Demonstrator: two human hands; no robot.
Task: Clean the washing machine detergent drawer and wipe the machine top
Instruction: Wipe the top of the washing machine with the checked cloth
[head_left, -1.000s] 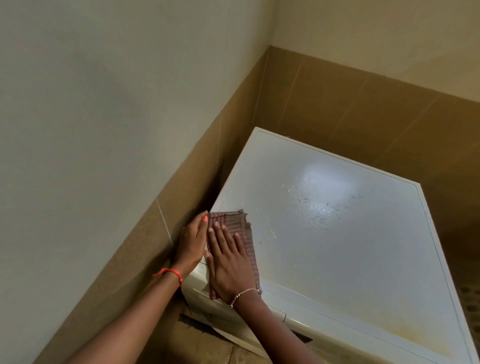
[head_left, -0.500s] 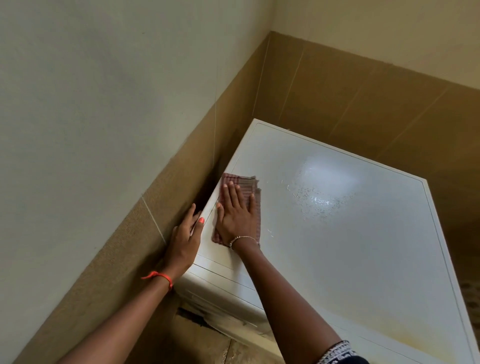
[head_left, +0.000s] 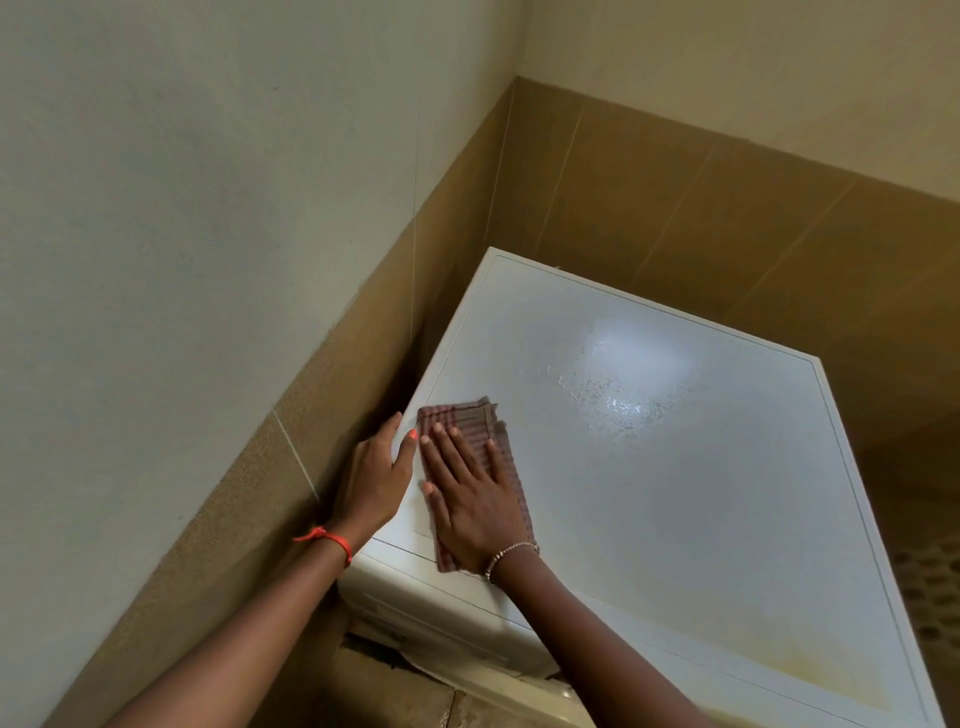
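on the machine top (head_left: 701, 493) the right hand (head_left: 472, 504) has drawn the cloth (head_left: 467, 415) back along the left edge toward the front corner, after a push rearward half a second ago. this looks like scrubbing strokes, with most of the top unwiped. its fingers lie straight and flat, pressing the folded cloth and gripping nothing. the left hand (head_left: 374, 478) rests loosely open on that same edge. brown tiled walls (head_left: 675, 197) close in on the top's left and rear. a wet beaded patch (head_left: 613, 400) sits mid-top and a yellowish stain (head_left: 810, 670) lies near the front edge. the detergent drawer is possibly the panel below the front-left corner.
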